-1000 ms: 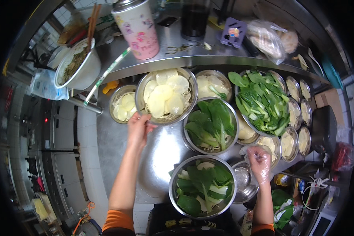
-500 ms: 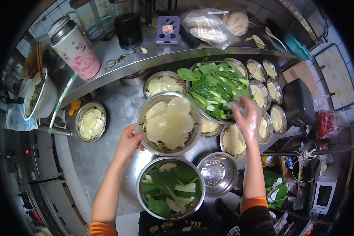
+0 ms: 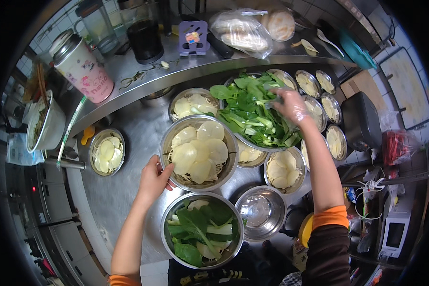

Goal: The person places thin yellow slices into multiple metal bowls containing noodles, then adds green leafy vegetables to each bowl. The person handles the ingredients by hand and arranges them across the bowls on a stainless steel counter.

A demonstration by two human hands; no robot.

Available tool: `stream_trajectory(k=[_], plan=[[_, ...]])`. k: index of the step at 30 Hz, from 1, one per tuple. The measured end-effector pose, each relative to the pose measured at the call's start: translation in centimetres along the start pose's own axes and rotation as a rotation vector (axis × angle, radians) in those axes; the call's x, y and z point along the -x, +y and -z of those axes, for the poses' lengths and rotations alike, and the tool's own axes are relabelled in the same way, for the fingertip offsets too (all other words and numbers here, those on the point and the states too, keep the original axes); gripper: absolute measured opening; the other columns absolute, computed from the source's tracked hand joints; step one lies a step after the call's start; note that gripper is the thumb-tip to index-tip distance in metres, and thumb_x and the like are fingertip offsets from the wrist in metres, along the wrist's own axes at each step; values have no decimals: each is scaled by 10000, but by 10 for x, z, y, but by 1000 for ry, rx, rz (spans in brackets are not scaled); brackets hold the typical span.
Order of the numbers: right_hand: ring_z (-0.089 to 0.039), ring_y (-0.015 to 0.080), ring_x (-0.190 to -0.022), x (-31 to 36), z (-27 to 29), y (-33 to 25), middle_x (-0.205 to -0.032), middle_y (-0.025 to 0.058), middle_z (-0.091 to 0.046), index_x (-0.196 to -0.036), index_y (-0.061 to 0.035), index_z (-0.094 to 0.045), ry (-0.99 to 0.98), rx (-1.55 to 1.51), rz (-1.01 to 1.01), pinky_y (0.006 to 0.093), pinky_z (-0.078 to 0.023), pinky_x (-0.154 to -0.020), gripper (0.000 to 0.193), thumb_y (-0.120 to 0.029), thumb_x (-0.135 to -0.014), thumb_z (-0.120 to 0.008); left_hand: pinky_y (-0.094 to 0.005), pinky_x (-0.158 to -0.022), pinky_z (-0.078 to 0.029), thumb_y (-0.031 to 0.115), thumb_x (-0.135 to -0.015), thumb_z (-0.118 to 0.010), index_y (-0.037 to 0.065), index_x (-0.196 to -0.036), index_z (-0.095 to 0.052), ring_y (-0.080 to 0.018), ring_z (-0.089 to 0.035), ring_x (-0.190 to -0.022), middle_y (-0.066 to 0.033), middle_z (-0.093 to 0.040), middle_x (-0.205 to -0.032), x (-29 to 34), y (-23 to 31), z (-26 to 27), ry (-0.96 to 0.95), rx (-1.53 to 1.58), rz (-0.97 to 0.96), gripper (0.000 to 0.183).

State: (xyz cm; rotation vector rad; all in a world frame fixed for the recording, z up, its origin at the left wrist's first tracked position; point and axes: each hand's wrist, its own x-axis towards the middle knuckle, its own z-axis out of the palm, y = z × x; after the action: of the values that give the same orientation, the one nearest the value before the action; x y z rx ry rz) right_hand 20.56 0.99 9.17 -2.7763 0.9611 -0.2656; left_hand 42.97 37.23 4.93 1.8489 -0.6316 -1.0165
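My left hand grips the lower left rim of a steel bowl, thumb over the edge. Pale round slices, probably potato, lie in it over thin shreds. My right hand, in a clear plastic glove, has its fingers curled into the leafy greens heaped in a wide steel bowl at the back; the fingertips are partly lost among leaves. Closest to me stands another steel bowl with greens over pale slices. An empty steel bowl sits to its right.
Several small bowls of slices stand around the greens and toward the right. One more bowl stands at the left. On the raised shelf are a pink and white flask, a purple stand and a plastic bag. A dark bin is at right.
My right hand has moved up and left, deeper into the greens, and its fingers have curled. My left hand still has the bowl, which shifted only slightly in view.
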Motion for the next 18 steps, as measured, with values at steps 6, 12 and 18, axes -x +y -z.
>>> stream_trajectory(k=[6,12,18], plan=[[-639,301,-952,14,43,-16,-1072,164,-657,-1057,-54,-669,262,-155,96,355,-500,-843,337,-38,-722,-702,-256,-381,-466,87,-910,-588,-2,-877,-408,-146,-616,-478,-118,-638,-733,5,-3,-5,30,130,-84,203],[-626,99,-761,43,82,-92,-923,68,-690,-1063,-15,-672,242,-712,58,242,-499,-656,243,-38,-820,-666,-262,-383,-467,61,-910,-575,-7,-869,-392,-139,-605,-467,-116,-634,-739,11,-7,-13,53,165,-74,199],[-635,160,-792,39,28,-175,-938,108,-668,-1067,0,-655,-105,-469,254,295,-509,-724,307,-117,-790,-719,-263,-393,-472,54,-912,-570,-9,-876,-401,-138,-602,-465,-110,-635,-733,7,-15,-12,38,244,-83,184]])
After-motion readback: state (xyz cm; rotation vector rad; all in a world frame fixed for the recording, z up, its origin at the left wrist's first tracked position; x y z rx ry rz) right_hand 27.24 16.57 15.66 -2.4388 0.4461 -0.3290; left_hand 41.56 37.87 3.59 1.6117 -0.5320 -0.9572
